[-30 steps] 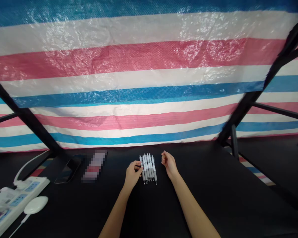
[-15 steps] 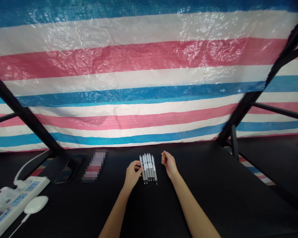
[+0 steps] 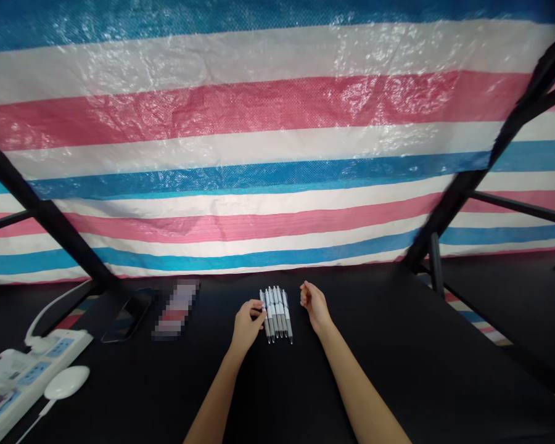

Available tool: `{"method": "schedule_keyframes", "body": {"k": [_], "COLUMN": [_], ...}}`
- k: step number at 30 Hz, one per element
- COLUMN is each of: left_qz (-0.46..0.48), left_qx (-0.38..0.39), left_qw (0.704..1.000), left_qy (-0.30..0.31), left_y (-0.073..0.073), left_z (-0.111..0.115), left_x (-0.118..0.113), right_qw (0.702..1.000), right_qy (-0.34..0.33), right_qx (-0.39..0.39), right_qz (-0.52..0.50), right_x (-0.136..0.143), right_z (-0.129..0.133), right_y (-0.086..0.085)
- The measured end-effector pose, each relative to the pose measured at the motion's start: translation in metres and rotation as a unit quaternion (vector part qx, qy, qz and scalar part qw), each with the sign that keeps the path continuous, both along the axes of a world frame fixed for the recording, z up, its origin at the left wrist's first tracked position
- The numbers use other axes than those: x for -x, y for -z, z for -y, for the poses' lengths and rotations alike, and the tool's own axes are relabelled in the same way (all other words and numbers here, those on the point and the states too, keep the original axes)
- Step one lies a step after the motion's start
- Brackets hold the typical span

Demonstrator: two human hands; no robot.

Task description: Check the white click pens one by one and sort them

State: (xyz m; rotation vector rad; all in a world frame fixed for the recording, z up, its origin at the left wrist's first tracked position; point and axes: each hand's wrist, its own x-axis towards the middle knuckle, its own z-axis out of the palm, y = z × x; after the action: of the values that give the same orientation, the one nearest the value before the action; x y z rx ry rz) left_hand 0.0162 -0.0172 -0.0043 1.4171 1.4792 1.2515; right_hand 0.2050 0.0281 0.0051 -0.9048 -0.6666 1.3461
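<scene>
Pens (image 3: 278, 313) between the hands (image 3: 246, 325) — left one seemingly touching.

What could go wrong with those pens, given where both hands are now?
1. The left hand has its fingers at the leftmost pen, so a nudge might skew the row of white-and-grey click pens or set some rolling across the black tabletop.
2. The right hand is loosely curled and apart from the row, so it may not stop pens sliding that way.
3. The tips are uneven, so squeezing the row could let a pen slip.
</scene>
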Motion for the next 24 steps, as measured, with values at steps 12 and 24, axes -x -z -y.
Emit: {"method": "schedule_keyframes", "body": {"k": [12, 24], "left_qz": [-0.009, -0.013], "left_qx": [0.008, 0.014], "left_qw": [1.0, 1.0], "left_qy": [0.008, -0.011], "left_y": [-0.0032, -0.0051], "left_z": [0.0008, 0.0012], "left_x": [0.0002, -0.0015], "right_qw": [1.0, 1.0], "right_qy": [0.0, 0.003], "right_qx": [0.002, 0.0], "right_qz": [0.008, 0.002], "right_x": [-0.001, -0.0003], "right_z": [-0.0017, -0.0004], "right_y": [0.0015, 0.0001]}}
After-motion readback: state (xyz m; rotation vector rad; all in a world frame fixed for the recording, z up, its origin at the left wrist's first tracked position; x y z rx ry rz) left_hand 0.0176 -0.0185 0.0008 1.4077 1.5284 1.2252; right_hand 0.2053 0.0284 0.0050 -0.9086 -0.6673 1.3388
